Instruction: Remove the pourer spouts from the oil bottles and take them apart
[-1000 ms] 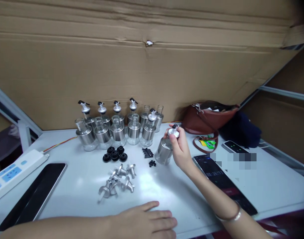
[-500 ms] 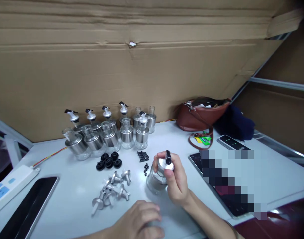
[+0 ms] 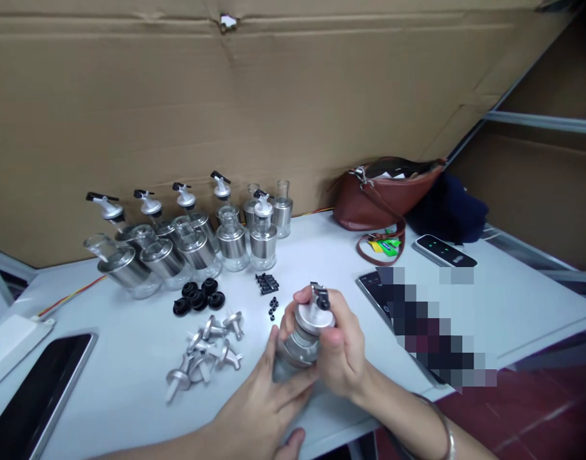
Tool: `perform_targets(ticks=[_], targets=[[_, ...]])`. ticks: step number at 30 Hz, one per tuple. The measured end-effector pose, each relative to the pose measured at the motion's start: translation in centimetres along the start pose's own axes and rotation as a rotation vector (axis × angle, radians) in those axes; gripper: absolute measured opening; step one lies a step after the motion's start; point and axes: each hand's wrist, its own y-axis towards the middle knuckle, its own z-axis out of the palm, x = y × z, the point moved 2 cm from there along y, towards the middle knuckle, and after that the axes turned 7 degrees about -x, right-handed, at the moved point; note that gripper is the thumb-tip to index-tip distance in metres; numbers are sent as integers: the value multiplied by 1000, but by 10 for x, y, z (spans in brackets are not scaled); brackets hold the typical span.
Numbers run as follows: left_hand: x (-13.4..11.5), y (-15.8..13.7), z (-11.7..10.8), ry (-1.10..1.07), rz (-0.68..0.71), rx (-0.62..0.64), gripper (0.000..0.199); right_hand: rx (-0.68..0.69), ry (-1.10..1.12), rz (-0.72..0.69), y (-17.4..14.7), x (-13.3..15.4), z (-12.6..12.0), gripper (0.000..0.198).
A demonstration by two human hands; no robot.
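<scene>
Brown cardboard (image 3: 283, 115) behind a white desk (image 3: 123, 383). Near the back edge, five capped bottles (image 3: 262, 247), six bare bottles (image 3: 232, 247): seemingly about half done. Near the front edge, grips another bottle (image 3: 300, 351) by its pourer (image 3: 314, 318) with the right hand (image 3: 346, 358), left hand (image 3: 257, 402) spread wide around the lower glass. Toward the desk's middle, apparently left to assemble: silver spouts (image 3: 199, 368), black stoppers (image 3: 197, 299), thin black levers (image 3: 268, 284), tiny black pieces (image 3: 273, 303).
</scene>
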Motion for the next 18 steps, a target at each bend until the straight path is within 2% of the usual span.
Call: perform_targets(ticks=[3,8,11,16,18], targets=[[-1,3,-8,-41,-31,7,58,-2,85,73,-2,1,0,40],[-2,3,-8,-54,-2,25,55,-38,199,218,0,5,4,44],[-4,3,-10,-47,-35,37,55,-66,235,303,3,10,6,45],[-6,1,-11,-23,-72,23,59,-51,246,555,16,18,1,52],[-7,0,-9,-15,-78,30,59,-59,298,677,23,19,-4,48]])
